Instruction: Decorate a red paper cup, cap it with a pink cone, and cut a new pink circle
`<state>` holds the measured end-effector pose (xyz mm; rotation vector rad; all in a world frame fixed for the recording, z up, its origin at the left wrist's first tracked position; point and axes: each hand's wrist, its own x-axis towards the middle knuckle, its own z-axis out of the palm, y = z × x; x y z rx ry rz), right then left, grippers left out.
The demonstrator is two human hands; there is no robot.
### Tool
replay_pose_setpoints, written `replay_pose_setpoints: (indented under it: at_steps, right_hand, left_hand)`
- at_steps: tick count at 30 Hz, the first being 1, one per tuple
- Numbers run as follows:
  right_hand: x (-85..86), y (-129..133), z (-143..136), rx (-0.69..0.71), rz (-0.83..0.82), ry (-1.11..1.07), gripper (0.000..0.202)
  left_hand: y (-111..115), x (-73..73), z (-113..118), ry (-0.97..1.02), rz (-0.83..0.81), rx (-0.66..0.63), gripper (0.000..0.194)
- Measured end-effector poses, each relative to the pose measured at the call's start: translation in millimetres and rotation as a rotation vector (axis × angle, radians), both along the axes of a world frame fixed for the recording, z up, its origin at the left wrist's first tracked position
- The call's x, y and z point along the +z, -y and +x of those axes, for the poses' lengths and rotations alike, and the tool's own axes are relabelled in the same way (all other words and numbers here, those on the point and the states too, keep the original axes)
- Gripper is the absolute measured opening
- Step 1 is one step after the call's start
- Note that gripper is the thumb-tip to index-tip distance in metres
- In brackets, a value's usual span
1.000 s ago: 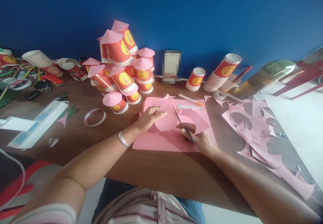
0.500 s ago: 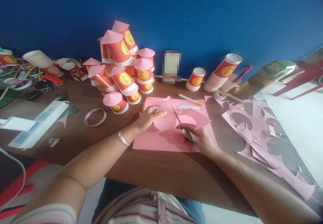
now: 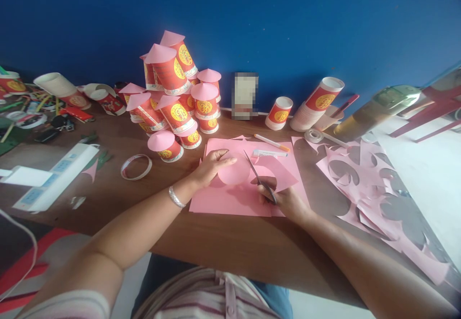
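Between the thumb and fingers of my left hand [image 3: 213,166] is a round pink paper disc [image 3: 234,169]. Dark-handled scissors [image 3: 264,184] are held in my right hand [image 3: 284,196], their blades pointing up and left beside the disc's right edge. A curved pink offcut [image 3: 283,171] lies around the scissors, just above my right hand. Under both hands are pink paper sheets [image 3: 223,203] on the brown table [image 3: 216,242]. An orange-capped pen [image 3: 272,142] and a white marker [image 3: 270,153] rest at the sheets' upper part.
Red cups with pink cone tops [image 3: 176,112] are stacked behind my left hand. A tape ring [image 3: 136,167] and a power strip [image 3: 54,177] lie left. Pink scraps [image 3: 378,204] cover the right side, near stacked cups [image 3: 313,108] and a bottle [image 3: 378,110].
The disc has shifted slightly left, and the pink offcut has moved a little left and down. Both hands keep their hold, almost in the same place.
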<state>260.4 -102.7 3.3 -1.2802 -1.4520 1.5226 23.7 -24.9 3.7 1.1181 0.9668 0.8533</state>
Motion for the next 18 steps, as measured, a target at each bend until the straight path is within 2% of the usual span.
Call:
replay_pose_setpoints:
  at_steps: [10, 18]
  right_hand:
    - [-0.4, 0.2, -0.6, -0.02, -0.013, -0.017, 0.063]
    - [-0.3, 0.3, -0.6, -0.015, -0.011, -0.028, 0.062]
  left_hand:
    - [-1.7, -1.9, -1.5, 0.025, 0.001, 0.016, 0.039]
    - [-1.0, 3.9, -0.2, 0.033, -0.022, 0.037, 0.039]
